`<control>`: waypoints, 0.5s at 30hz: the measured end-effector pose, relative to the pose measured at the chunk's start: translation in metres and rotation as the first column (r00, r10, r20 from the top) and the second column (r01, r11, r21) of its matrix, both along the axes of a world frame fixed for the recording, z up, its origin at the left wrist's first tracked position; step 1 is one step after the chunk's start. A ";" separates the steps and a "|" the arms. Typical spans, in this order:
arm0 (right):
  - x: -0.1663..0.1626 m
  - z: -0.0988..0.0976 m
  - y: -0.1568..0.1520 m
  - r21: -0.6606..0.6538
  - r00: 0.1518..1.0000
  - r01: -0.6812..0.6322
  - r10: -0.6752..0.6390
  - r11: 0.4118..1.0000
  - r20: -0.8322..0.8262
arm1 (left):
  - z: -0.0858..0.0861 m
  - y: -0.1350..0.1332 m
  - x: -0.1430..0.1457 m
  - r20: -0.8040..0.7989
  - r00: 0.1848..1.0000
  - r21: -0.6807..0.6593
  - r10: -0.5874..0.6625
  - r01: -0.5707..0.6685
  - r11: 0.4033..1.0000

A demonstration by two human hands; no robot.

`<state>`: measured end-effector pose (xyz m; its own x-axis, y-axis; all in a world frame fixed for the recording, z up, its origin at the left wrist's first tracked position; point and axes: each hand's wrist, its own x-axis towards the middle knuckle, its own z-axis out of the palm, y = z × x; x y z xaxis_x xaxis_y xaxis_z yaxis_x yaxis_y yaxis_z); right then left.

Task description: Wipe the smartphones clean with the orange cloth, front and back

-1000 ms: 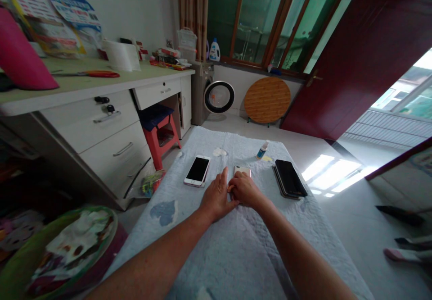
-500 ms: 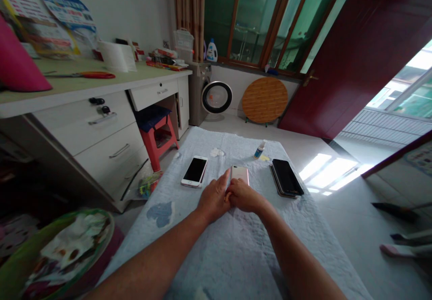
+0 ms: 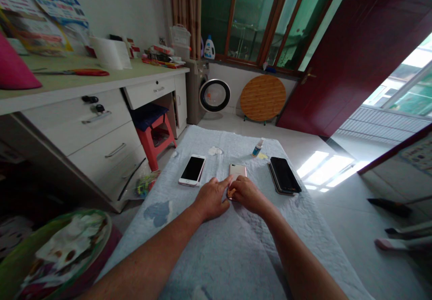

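A gold-pink smartphone (image 3: 238,170) lies back up on the cloth-covered table, its lower part covered by my hands. My left hand (image 3: 212,199) rests at its left edge, index finger stretched towards it and thumb held apart. Over the phone's lower part, my right hand (image 3: 245,193) has its fingers bunched together. A small orange-brown patch shows at those fingertips, too small to name. To the left lies a white smartphone (image 3: 192,170) with a dark screen. On the right, a black smartphone (image 3: 285,174) lies on top of another device. A small spray bottle (image 3: 258,147) stands behind.
A light blue patterned cloth (image 3: 202,255) covers the table. At left are a bin (image 3: 110,232) full of waste, a red stool (image 3: 155,140) and a white desk (image 3: 101,131). A washing machine (image 3: 194,97) with its door open stands behind, beside a round wooden tabletop (image 3: 263,98).
My left hand has drawn slightly back and its thumb now stands apart. My right hand has shifted a little to the right, away from the left. The view has moved slightly.
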<state>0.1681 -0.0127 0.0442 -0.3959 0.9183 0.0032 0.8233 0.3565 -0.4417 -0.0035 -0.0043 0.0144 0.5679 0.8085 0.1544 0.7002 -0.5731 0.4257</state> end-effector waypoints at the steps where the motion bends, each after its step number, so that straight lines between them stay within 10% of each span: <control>1: 0.001 0.001 -0.003 -0.014 1.000 -0.019 0.019 1.000 -0.002 | 0.000 0.001 0.000 -0.002 1.000 0.012 -0.012 0.012 1.000; 15: -0.027 -0.014 -0.031 0.210 0.979 0.059 -0.097 0.976 0.178 | -0.012 0.010 0.001 0.083 0.994 0.011 -0.068 0.067 0.998</control>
